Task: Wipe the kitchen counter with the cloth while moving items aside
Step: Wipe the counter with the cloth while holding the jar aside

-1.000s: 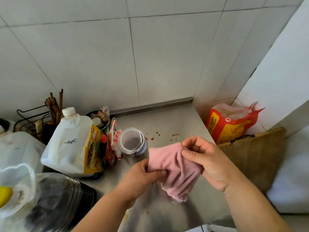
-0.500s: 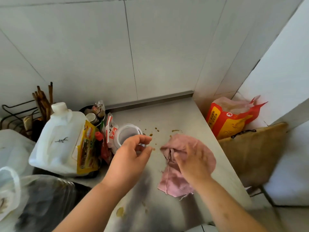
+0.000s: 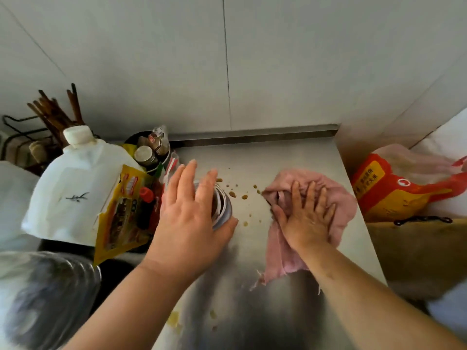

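Pressing cloth [image 3: 340,198] flat under spread right hand [image 3: 307,219]; left hand [image 3: 187,223] straight-fingered over jar [image 3: 224,210]

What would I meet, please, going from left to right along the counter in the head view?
A white plastic jug → yellow packet → left hand over the clear jar → brown drops on the steel counter → right hand flat on the pink cloth → red-and-yellow bag.

Pink cloth [image 3: 341,205], grey counter [image 3: 290,157] with brown spots [image 3: 244,197], white jug [image 3: 70,188], red and yellow bag [image 3: 394,198]
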